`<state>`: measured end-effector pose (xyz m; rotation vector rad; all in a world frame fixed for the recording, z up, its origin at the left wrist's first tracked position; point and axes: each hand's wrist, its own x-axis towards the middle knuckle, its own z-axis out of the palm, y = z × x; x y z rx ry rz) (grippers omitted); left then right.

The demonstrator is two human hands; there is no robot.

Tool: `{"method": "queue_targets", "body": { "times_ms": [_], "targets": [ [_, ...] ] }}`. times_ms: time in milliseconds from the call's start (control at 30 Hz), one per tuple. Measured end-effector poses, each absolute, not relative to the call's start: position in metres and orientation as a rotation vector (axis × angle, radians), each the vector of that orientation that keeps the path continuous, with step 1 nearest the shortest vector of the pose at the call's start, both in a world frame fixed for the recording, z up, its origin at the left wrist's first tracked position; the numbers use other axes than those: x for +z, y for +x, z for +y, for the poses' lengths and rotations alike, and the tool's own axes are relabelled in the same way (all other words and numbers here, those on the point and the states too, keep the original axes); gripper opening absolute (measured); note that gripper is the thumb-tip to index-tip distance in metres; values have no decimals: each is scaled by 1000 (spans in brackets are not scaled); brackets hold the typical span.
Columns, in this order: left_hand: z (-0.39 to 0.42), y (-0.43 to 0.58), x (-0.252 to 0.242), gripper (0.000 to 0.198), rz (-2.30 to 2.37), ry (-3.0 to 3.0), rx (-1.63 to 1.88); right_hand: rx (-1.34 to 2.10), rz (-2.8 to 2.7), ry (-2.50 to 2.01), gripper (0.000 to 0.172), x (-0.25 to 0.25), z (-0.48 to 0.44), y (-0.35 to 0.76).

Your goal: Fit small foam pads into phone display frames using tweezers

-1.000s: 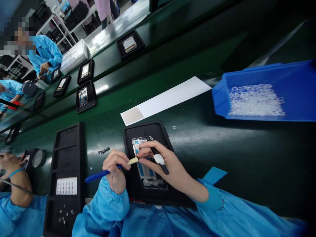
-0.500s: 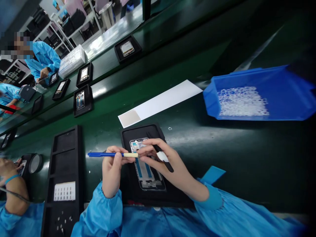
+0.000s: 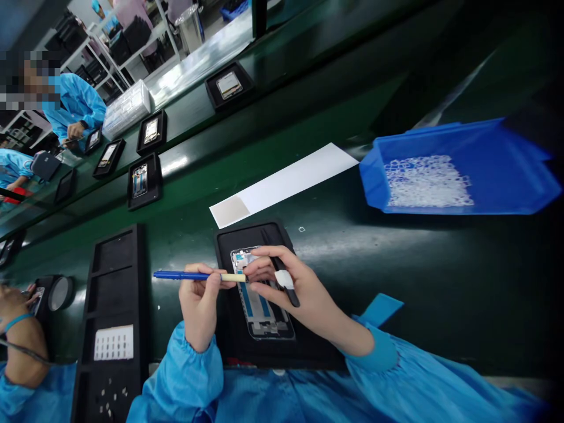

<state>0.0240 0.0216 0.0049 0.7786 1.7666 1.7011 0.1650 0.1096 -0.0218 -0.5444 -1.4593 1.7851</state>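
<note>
My left hand is closed round a pen-like tool with a blue barrel and a cream end, held level above a phone frame. The fingertips of my right hand meet at the pen's dark tip; whether they pinch a small part there I cannot tell. Tucked across that same hand is a slim black tool with a white wrap, perhaps tweezers. The phone frame, with blue strips inside, lies in a black tray, partly hidden by my hands.
To the right stands a blue bin of small white rings. A white strip lies behind the tray. At left is a black compartment tray with a white card and tiny pieces. Beside it, a co-worker's arm reaches in.
My left hand and the pen have shifted slightly left. The black tool has turned a little in my right hand, which still meets the pen's tip.
</note>
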Motion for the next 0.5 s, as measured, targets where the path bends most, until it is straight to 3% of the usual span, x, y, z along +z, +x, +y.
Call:
{"method": "queue_targets", "body": {
  "times_ms": [500],
  "targets": [
    [17, 19, 8, 22, 1710, 1098, 1690, 1960, -1451, -553, 34, -15, 115, 171]
  ]
}}
